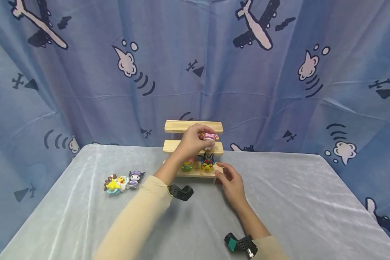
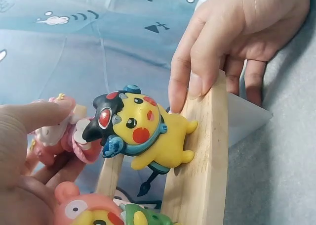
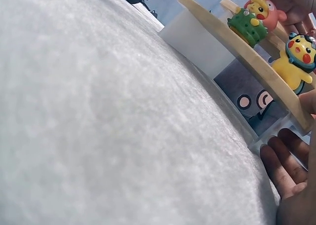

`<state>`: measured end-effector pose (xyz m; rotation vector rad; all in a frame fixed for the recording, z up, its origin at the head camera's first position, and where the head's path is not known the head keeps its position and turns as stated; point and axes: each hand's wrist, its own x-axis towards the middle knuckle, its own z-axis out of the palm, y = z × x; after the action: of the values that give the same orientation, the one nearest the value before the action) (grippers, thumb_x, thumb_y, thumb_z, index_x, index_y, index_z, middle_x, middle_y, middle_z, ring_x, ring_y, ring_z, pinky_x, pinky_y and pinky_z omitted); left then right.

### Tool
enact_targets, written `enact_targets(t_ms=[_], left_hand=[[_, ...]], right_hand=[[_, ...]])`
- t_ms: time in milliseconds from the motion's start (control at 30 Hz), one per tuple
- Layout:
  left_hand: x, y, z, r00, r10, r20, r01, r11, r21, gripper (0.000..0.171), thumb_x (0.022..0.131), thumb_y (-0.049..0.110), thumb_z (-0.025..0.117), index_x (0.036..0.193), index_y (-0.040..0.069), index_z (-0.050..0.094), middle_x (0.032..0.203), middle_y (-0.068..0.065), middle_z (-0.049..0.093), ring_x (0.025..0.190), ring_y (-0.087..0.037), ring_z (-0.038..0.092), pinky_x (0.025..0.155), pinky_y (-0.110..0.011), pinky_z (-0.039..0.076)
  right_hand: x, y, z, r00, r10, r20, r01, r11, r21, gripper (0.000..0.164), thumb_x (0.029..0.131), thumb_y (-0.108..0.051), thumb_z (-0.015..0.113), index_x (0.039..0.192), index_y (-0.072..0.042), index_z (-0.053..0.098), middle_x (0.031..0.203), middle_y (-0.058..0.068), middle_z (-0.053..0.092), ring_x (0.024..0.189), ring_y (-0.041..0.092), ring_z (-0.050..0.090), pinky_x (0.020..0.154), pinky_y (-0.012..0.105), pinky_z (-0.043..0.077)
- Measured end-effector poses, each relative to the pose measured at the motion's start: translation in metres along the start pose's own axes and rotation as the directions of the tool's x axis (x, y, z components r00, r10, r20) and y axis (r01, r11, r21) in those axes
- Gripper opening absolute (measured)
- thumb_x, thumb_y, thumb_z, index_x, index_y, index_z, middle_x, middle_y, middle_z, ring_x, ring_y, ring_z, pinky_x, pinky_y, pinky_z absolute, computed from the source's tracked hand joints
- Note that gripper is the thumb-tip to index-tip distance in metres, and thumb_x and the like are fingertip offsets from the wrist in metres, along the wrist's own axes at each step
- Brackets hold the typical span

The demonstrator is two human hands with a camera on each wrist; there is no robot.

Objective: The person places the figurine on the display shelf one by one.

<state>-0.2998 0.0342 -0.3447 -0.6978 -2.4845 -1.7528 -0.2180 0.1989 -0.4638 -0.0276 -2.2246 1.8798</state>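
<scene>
My left hand (image 1: 193, 140) holds a pink figurine (image 1: 209, 136) at the middle step of a three-tier wooden display shelf (image 1: 193, 126). In the left wrist view the pink figurine (image 2: 79, 136) is partly covered by fingers; whether its base touches the board is hidden. On the bottom board stand a yellow figurine with a black hood (image 2: 148, 121) and, left of it, a yellow figurine in a green suit and pink hood (image 3: 249, 24). My right hand (image 1: 233, 183) grips the right end of that bottom board, fingertips on top and other fingers beside the clear support.
Left of the shelf on the grey cloth-covered table (image 1: 279, 209) lie a purple-and-black figurine (image 1: 134, 179) and a cluster of yellow, brown and white figurines (image 1: 115, 184). A blue patterned curtain (image 1: 195, 72) hangs close behind the shelf.
</scene>
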Motion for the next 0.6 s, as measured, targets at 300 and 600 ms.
enact_targets(t_ms=[300, 600], left_hand=[[0.0019, 0.0000, 0.0010, 0.999, 0.040, 0.028, -0.044, 0.984, 0.175, 0.029, 0.084, 0.009, 0.080, 0.112, 0.010, 0.073, 0.117, -0.009, 0.063, 0.102, -0.019, 0.061, 0.084, -0.027, 0.057], [0.0018, 0.0062, -0.0042, 0.985, 0.109, 0.136, -0.146, 0.941, 0.305, 0.023, 0.081, 0.009, 0.083, 0.102, 0.011, 0.074, 0.115, -0.008, 0.065, 0.108, -0.020, 0.060, 0.096, -0.036, 0.055]], right_hand=[[-0.0015, 0.0003, 0.0008, 1.000, 0.000, 0.007, 0.000, 1.000, -0.002, 0.034, 0.098, -0.010, 0.065, 0.131, -0.004, 0.063, 0.129, 0.021, 0.066, 0.088, 0.000, 0.065, 0.077, 0.019, 0.059], [-0.0002, -0.0006, 0.0000, 1.000, -0.013, -0.002, 0.013, 1.000, 0.001, 0.033, 0.097, -0.008, 0.065, 0.130, -0.003, 0.064, 0.125, 0.023, 0.066, 0.085, 0.000, 0.065, 0.076, 0.019, 0.059]])
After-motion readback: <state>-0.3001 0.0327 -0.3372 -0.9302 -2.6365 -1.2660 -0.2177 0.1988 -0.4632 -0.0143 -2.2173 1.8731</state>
